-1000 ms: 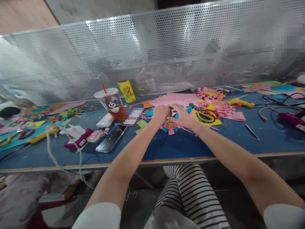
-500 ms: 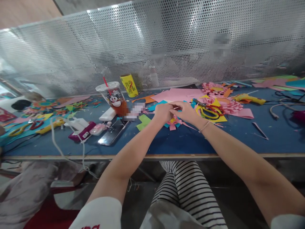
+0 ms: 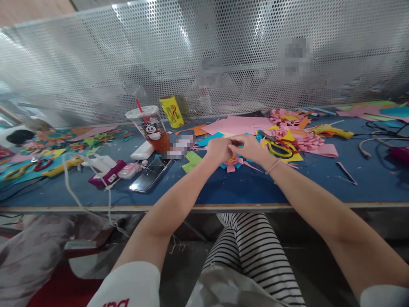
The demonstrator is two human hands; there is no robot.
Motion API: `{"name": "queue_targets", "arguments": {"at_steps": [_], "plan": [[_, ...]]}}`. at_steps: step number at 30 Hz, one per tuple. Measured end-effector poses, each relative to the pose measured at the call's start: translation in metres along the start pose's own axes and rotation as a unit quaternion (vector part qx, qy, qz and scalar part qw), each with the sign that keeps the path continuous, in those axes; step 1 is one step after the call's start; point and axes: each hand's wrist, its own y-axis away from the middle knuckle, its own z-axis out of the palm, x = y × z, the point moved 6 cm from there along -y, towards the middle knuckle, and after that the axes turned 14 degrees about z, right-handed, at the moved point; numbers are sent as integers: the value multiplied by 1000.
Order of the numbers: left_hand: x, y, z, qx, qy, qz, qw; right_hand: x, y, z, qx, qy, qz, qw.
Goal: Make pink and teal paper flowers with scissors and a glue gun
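Pink-and-blue paper flower (image 3: 230, 168), partly covered by the grip of left hand (image 3: 219, 149) and right hand (image 3: 248, 147), near edge shows, unclear whether it is pinched

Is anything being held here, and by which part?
Cannot be told: the left hand and right hand meet over the pink-and-blue paper flower, hiding any hold.

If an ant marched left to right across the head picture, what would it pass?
First yellow glue gun, purple power strip, phone, green paper, left hand, right hand, second yellow glue gun.
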Motion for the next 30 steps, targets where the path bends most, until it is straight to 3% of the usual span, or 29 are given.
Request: {"name": "queue_targets", "arguments": {"at_steps": [21, 30], "plan": [[0, -1, 1, -3, -36, -3, 999, -8, 1, -1, 39, 35, -21, 998], [2, -5, 9, 3, -27, 39, 999, 3, -3, 1, 3, 17, -32, 999]]}}
